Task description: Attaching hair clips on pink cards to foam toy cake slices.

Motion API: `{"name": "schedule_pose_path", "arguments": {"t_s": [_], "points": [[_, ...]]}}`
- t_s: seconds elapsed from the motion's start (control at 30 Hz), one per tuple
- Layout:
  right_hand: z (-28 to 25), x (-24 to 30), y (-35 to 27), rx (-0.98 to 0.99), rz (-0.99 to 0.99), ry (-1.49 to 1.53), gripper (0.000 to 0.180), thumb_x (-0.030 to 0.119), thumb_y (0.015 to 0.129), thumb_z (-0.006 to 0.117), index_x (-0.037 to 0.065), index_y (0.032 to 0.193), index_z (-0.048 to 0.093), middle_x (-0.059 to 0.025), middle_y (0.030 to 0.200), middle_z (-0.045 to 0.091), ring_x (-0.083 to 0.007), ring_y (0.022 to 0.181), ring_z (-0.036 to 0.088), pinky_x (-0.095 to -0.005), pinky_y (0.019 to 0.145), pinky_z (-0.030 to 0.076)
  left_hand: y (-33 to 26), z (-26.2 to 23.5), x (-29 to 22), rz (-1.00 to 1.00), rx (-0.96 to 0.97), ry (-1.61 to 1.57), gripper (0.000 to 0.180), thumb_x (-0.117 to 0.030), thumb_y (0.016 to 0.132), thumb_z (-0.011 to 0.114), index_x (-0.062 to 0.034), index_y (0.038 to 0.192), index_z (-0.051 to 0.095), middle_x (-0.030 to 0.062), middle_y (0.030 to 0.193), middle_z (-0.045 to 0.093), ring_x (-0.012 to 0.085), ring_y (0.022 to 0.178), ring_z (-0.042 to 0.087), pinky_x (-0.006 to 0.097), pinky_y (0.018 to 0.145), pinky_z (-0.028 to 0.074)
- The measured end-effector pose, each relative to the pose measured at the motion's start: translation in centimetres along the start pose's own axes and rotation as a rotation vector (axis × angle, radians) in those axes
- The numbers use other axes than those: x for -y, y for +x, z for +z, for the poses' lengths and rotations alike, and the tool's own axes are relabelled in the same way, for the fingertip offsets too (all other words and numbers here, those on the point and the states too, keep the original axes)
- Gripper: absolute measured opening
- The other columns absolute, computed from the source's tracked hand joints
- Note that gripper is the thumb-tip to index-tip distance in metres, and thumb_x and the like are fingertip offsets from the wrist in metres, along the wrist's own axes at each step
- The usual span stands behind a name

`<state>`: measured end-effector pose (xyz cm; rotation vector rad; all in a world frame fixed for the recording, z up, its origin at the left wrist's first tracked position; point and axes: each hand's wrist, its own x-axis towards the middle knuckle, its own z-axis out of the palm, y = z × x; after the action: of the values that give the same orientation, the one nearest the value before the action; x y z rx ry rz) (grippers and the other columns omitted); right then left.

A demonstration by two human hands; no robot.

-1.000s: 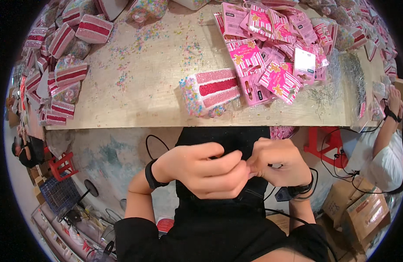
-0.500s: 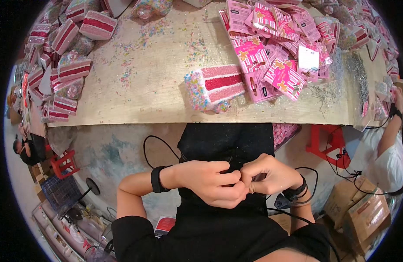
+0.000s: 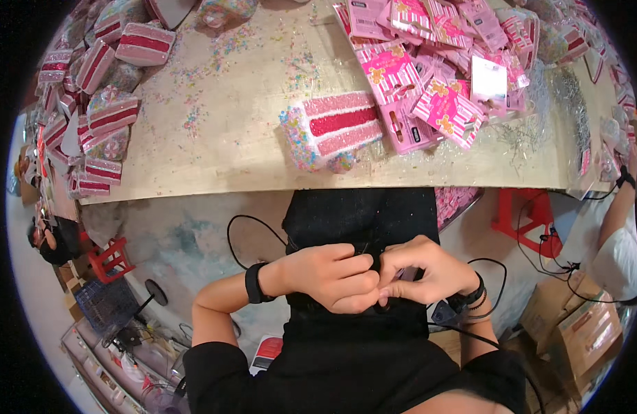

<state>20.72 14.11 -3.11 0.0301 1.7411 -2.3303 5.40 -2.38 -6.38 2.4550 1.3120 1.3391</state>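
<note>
Over my lap, my left hand [image 3: 332, 279] and my right hand [image 3: 427, 270] meet with their fingertips touching. The left fingers are curled in, and the right thumb and forefinger pinch beside them. Whatever they hold, if anything, is hidden or too small to name. On the table just beyond lies a glittery toy cake slice [image 3: 342, 124] with pink and red layers and pastel beads on one side. It touches a pile of pink striped cards [image 3: 451, 114] with gingerbread figures.
More cake slices [image 3: 146, 45] are heaped at the table's [image 3: 222, 155] left side. Loose beads are scattered across its top. Thin metal wires [image 3: 529, 141] lie at the right. Red stools [image 3: 529, 221], cardboard boxes [image 3: 574, 331] and black cables stand around me. Another person's arm [image 3: 616, 200] shows at far right.
The whole view has shifted slightly, so the table sits a little higher. My hands stay together, with the right thumb and fingers moved slightly against the left fingertips.
</note>
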Motion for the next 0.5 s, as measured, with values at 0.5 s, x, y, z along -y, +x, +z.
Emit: {"name": "schedule_pose_path", "arguments": {"t_s": [0.5], "points": [[1.2,-1.5,-0.5,-0.257,-0.109,-0.049,0.011,0.005,0.081,0.072,0.004,0.082,0.060,-0.0060,0.069,0.061,-0.0185,0.057,0.060,-0.0297,0.051,0.044,-0.9,0.2,0.4,-0.201,0.018,-0.034,0.038,-0.021,0.079,0.074,-0.0073,0.103,0.048,0.0081,0.090,0.054,0.0259,0.076,0.061,0.032,0.053,0.046]]}}
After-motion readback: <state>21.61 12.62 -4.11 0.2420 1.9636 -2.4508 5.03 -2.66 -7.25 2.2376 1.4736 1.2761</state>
